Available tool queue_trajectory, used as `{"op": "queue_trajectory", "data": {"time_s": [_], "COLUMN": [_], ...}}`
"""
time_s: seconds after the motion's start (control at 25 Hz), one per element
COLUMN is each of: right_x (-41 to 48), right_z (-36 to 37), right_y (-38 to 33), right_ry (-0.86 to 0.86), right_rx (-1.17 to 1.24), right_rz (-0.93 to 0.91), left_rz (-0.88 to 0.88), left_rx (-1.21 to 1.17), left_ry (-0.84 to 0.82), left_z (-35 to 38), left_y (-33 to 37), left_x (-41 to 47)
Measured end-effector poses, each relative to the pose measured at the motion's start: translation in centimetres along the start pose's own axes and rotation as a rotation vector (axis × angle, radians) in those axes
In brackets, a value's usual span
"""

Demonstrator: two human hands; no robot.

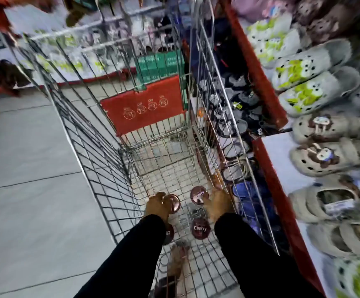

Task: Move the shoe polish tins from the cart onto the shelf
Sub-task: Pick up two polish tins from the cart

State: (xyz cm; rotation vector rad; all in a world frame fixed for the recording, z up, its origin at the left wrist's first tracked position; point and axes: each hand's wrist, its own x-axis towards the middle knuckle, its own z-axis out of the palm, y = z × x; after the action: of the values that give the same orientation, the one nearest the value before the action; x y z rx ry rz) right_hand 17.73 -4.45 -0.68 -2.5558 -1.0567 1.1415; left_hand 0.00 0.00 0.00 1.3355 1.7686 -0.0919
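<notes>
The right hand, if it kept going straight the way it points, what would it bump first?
Probably nothing new: the right hand already rests its fingers on a tin in the cart. Beyond that tin, the cart's wire floor looks bare up to the red flap, though depth is unclear.

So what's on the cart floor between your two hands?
Head view: bare wire floor between the left hand and right hand, each on a tin.

Cart (101, 160): stood on the floor (24, 168), the shelf (282, 160) along its right side.
Tins: four lay in the cart's near end.
Left hand (156, 204): around the tin (173, 202) by the left wall.
Right hand (218, 204): on the tin (198, 195) by the right wall.
Clogs (316, 97): in rows on the shelf.
</notes>
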Motion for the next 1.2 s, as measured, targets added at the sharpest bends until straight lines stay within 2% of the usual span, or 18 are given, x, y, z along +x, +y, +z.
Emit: {"op": "queue_trajectory", "data": {"time_s": [0.12,0.2,0.36,0.52,0.6,0.68,0.88,1.2], "right_x": [3.3,4.0,4.4,4.3,3.7,2.5,-3.0,-16.7], "right_z": [1.7,2.5,4.1,4.9,5.1,4.9,1.9,-6.8], "right_y": [0.1,0.1,1.3,1.7,1.9,2.1,2.3,1.9], "right_ry": [0.004,-0.011,0.005,0.078,0.129,0.147,0.152,0.308], "right_rx": [-0.166,-0.184,-0.059,0.147,0.294,0.461,0.656,0.928], "right_rz": [0.039,0.058,0.051,0.110,0.157,0.204,0.237,0.060], "left_rz": [-0.073,-0.073,-0.138,-0.129,-0.115,-0.125,-0.125,0.035], "left_rx": [0.061,0.156,0.142,0.067,0.045,-0.026,-0.350,-0.737], "left_ry": [-0.030,-0.079,-0.012,0.070,0.047,0.048,0.093,0.001], "left_z": [2.4,3.5,4.8,4.1,3.4,2.7,1.3,-4.4], "left_y": [-0.6,-0.7,-1.2,-1.2,-1.1,-1.1,-1.2,0.4], "left_x": [3.4,4.4,5.1,4.7,4.1,2.8,-2.6,-15.5]}}
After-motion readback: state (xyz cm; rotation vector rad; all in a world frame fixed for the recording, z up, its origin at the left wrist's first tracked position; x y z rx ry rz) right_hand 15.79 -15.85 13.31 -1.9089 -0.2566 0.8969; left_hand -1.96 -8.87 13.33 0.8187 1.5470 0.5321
